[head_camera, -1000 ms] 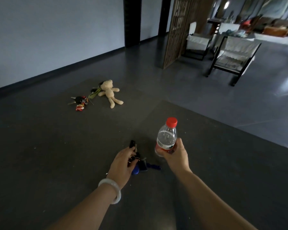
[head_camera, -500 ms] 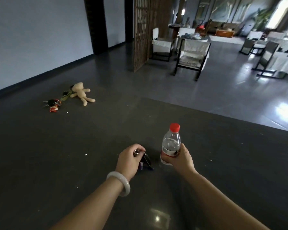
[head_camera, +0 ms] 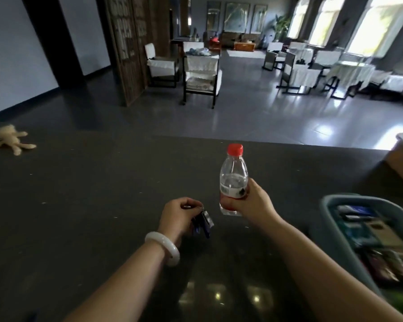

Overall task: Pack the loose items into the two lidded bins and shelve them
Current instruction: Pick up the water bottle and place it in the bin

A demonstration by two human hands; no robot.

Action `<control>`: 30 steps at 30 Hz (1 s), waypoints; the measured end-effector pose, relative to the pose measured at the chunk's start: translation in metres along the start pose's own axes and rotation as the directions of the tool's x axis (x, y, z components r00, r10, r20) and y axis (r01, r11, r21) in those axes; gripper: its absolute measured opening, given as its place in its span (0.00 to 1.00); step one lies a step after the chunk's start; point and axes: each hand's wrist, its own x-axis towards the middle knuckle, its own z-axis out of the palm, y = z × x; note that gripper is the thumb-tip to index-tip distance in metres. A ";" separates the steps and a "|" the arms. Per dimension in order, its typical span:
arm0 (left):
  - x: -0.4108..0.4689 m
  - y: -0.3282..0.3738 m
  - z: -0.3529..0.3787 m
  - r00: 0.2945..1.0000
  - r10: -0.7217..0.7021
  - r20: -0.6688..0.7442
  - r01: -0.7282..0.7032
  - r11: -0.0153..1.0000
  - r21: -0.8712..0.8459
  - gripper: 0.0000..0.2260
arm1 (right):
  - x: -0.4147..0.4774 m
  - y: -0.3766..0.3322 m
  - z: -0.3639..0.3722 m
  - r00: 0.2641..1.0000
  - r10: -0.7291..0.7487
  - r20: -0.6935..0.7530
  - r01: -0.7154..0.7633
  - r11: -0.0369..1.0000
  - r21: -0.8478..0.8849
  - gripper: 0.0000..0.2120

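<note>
Lower centre: the left hand (head_camera: 179, 217) now holds the bunch of keys (head_camera: 204, 223) clear of the dark floor where it lay a second ago, and the right hand (head_camera: 249, 203) grips the red-capped bottle (head_camera: 233, 177) upright by its lower half. The view has swung right, bringing an open bin (head_camera: 328, 219) holding packets into the lower right, beside the right forearm, so both items look ready to drop in. The plush toy (head_camera: 12, 140) lies unpacked at far left, well apart from both hands.
</note>
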 end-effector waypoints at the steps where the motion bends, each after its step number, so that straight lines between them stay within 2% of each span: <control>1: -0.007 0.007 0.019 1.000 -0.007 0.009 0.007 1.000 -0.028 0.06 | -0.006 0.004 -0.024 1.000 -0.008 -0.018 0.008 1.000 0.001 0.31; 7: -0.038 0.032 0.112 0.991 -0.030 0.130 0.051 0.986 -0.159 0.06 | -0.040 0.027 -0.135 0.994 -0.007 -0.107 -0.001 0.997 -0.071 0.33; 11: -0.049 0.042 0.152 0.981 0.036 0.191 0.001 0.982 -0.191 0.08 | -0.063 0.046 -0.184 0.986 0.030 -0.164 -0.041 0.997 -0.064 0.26; 17: -0.052 0.044 0.193 0.958 0.088 0.272 -0.024 0.972 -0.232 0.14 | -0.109 0.073 -0.248 0.981 0.051 -0.186 -0.061 0.997 -0.048 0.23; 20: -0.059 0.030 0.210 0.966 0.058 0.252 -0.014 0.984 -0.176 0.13 | -0.129 0.088 -0.274 0.995 0.066 -0.080 -0.076 0.989 -0.127 0.23; 24: -0.072 0.006 0.225 0.969 -0.028 0.246 0.059 0.991 -0.119 0.12 | -0.141 0.114 -0.297 0.987 0.134 0.090 -0.115 0.975 -0.192 0.28; 30: -0.095 -0.007 0.243 0.982 -0.092 0.165 0.122 0.975 -0.184 0.10 | -0.134 0.151 -0.316 0.950 0.068 0.305 -0.014 0.984 -0.175 0.30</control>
